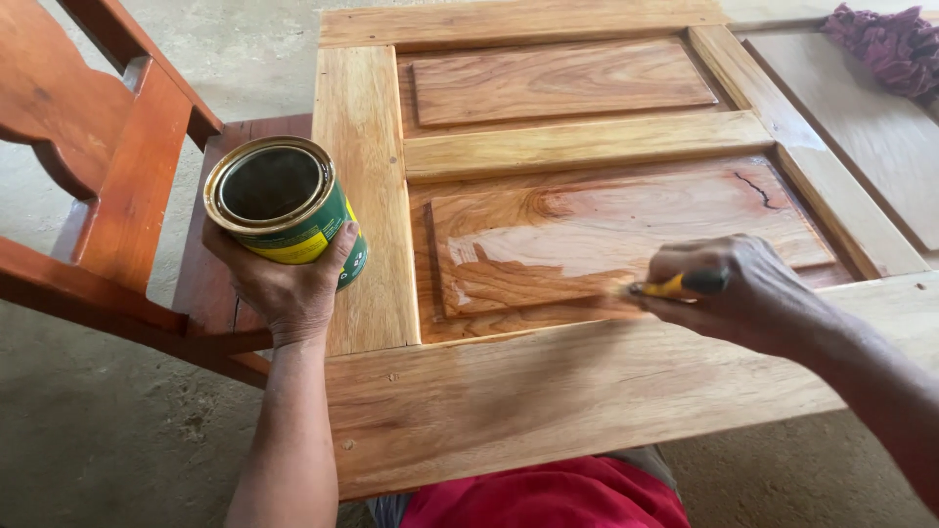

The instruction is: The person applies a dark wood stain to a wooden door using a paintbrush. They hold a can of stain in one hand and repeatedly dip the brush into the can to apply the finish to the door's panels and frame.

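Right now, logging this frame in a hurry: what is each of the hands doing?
Left hand: closed around an open green tin.
Right hand: closed on a yellow-handled brush over the wooden door panel.

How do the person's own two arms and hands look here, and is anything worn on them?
Both forearms are bare as far as the picture shows: no sleeve, glove, watch, bracelet or ring is visible on the left hand or the right hand. The right hand is slightly blurred, so small details on its fingers cannot be told. The only clothing in view is a red garment at the lower edge, below the arms.
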